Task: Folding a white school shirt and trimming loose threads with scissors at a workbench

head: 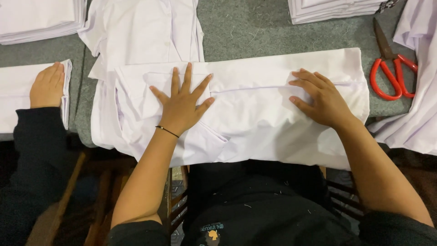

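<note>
A white shirt (255, 114), folded into a long band, lies across the grey table (246, 32) in front of me. My left hand (182, 102) presses flat on its left part with fingers spread; a thin black band circles that wrist. My right hand (318, 98) rests palm down on the shirt's right part, fingers slightly apart. Neither hand grips anything.
Red-handled scissors (391, 68) lie at the right. Stacks of folded white cloth (337, 9) sit at the back right and back left (36, 20). More white fabric (419, 91) hangs at the far right. Another person's hand (47, 86), in a dark sleeve, rests on white cloth at the left.
</note>
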